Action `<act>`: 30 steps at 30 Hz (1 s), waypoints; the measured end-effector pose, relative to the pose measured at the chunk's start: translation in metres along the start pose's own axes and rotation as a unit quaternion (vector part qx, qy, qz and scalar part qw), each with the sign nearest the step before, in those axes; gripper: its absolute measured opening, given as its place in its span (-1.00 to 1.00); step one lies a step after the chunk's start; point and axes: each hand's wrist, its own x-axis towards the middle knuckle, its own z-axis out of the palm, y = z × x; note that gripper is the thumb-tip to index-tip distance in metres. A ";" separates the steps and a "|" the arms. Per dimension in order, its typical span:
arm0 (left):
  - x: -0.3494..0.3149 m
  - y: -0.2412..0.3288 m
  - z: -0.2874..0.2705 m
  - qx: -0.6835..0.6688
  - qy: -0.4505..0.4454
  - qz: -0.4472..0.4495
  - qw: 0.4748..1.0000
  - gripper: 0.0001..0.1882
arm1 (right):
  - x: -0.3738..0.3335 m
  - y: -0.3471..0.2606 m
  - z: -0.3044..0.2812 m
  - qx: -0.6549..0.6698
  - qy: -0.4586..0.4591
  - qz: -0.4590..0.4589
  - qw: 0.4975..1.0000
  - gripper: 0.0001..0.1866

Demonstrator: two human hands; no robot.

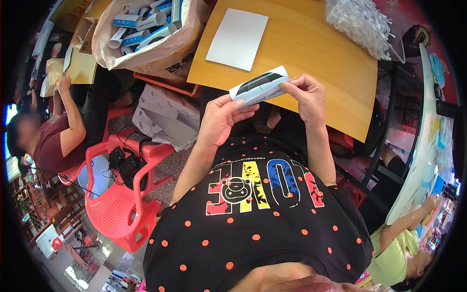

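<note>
Between my two hands is a white paper sleeve (258, 83), curved into a tube shape, with a dark umbrella picture and print on its side. My left hand (224, 116) grips its left end, thumb in front and fingers curled beneath. At the right end, my right hand (306, 95) pinches the edge between thumb and fingers. The sleeve is held above the near edge of the yellow wooden table (292, 53). Just beyond it lies a stack of white sheets (237, 39).
A large white woven sack (160, 51) of rolled blue-and-white tubes stands at left. A clear bag (362, 29) of white strips sits at the far right. Left are a crumpled carton (165, 117) and a red plastic chair (112, 209) with black cables. Other people work at both sides.
</note>
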 end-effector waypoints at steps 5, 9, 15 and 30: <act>0.000 -0.007 0.003 0.021 0.015 0.051 0.998 -0.74 | 0.000 0.002 0.001 -0.004 0.004 0.004 1.000 -0.86; 0.002 -0.016 0.001 0.102 0.065 0.098 0.988 -0.75 | 0.000 0.004 0.004 -0.007 -0.001 0.007 1.000 -0.86; 0.003 -0.018 0.004 0.117 0.079 0.100 0.985 -0.76 | 0.002 -0.001 0.006 0.011 0.000 0.058 0.998 -0.88; 0.008 -0.025 -0.002 -0.012 0.016 0.068 0.998 -0.70 | 0.002 0.009 0.001 0.043 -0.038 0.055 0.997 -0.87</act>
